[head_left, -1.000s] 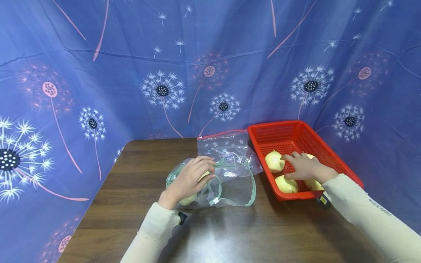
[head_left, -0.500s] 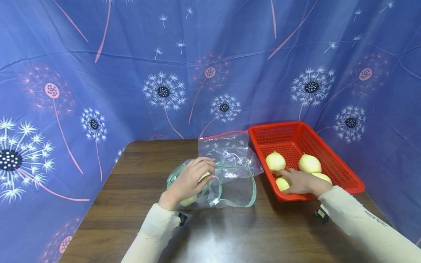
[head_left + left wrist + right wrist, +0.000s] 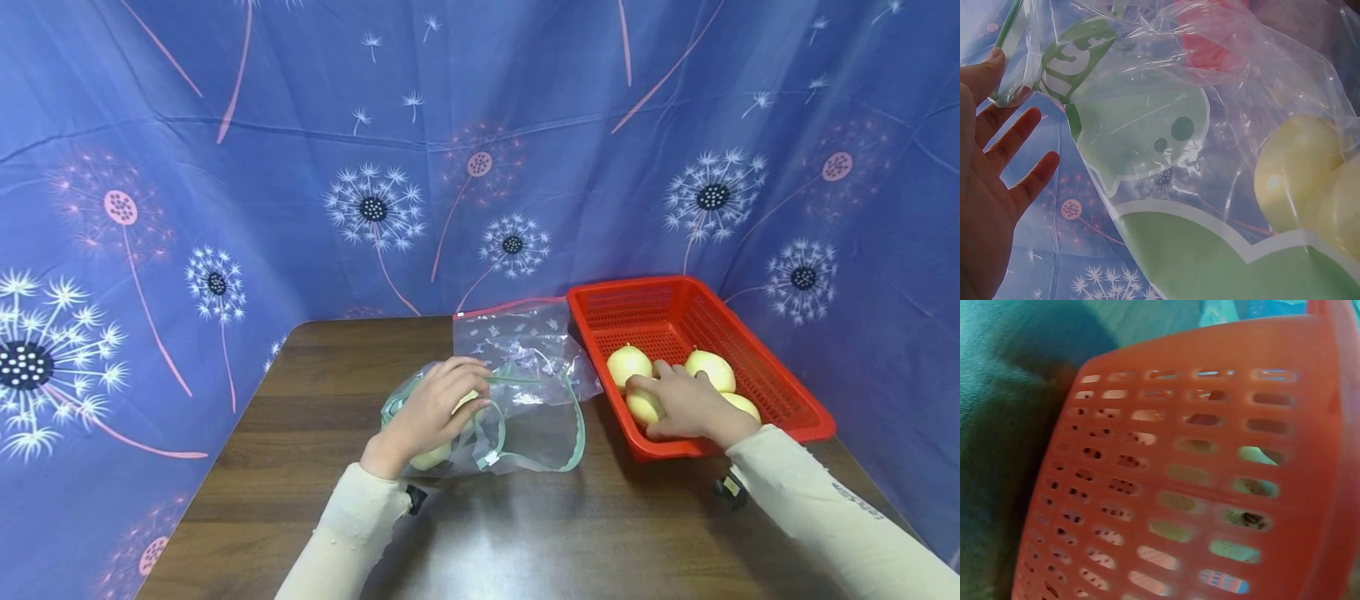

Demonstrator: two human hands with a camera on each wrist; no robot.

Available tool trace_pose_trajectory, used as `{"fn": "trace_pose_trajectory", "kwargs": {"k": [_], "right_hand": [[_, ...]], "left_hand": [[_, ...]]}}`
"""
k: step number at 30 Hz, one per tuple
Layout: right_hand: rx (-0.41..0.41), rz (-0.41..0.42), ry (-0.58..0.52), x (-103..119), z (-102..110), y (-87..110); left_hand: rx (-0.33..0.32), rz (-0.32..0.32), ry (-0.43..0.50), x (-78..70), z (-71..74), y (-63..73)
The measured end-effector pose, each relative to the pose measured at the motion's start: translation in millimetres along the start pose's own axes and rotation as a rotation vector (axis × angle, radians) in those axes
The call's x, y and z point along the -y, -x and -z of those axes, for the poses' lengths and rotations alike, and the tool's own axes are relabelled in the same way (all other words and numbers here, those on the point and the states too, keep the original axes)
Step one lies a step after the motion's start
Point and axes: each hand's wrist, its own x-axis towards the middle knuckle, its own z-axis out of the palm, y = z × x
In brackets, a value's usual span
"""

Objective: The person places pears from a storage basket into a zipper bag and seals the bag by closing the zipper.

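My left hand (image 3: 431, 417) pinches the edge of a clear zip bag (image 3: 536, 437) with a green border, between thumb and fingers. Pale yellow pears (image 3: 1297, 172) lie inside this bag in the left wrist view; the hand partly covers them in the head view. My right hand (image 3: 693, 408) reaches into the red plastic basket (image 3: 626, 289) and grips a yellow pear (image 3: 642, 408) near its front left corner, thumb and fingers around it. Other pears (image 3: 630, 365) sit close by, behind and beside the hand. Only the basket's slotted wall (image 3: 1210, 481) shows in the right wrist view, hiding the hand.
A second clear bag (image 3: 510, 329) with a red zip strip lies flat behind the green-edged one, reaching the basket's left side. Brown wooden table (image 3: 300, 417) lies under everything. A blue dandelion-print curtain (image 3: 450, 100) hangs along the back and sides.
My right hand has come down from above the pears onto the front left one and closed around it, and that pear has shifted slightly up. My left hand stays still.
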Motion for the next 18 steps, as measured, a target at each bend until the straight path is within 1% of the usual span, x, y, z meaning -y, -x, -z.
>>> {"fn": "trace_pose_trajectory", "kwargs": {"k": [4,9,13,18], "right_hand": [[-0.054,0.010,0.011,-1.2,6.9,-1.2],[-0.078,0.017,-0.004,-0.5,17.7,-0.6],[-0.113,0.032,-0.003,3.0,29.1,0.1],[-0.183,0.067,0.006,11.1,42.6,-1.3]], "left_hand": [[0.008,0.008,-0.003,0.6,1.7,-1.0],[0.008,0.002,-0.006,1.5,1.3,-1.2],[-0.003,-0.010,-0.011,1.2,0.7,-1.7],[-0.009,-0.007,-0.011,1.9,0.4,-1.0]]}}
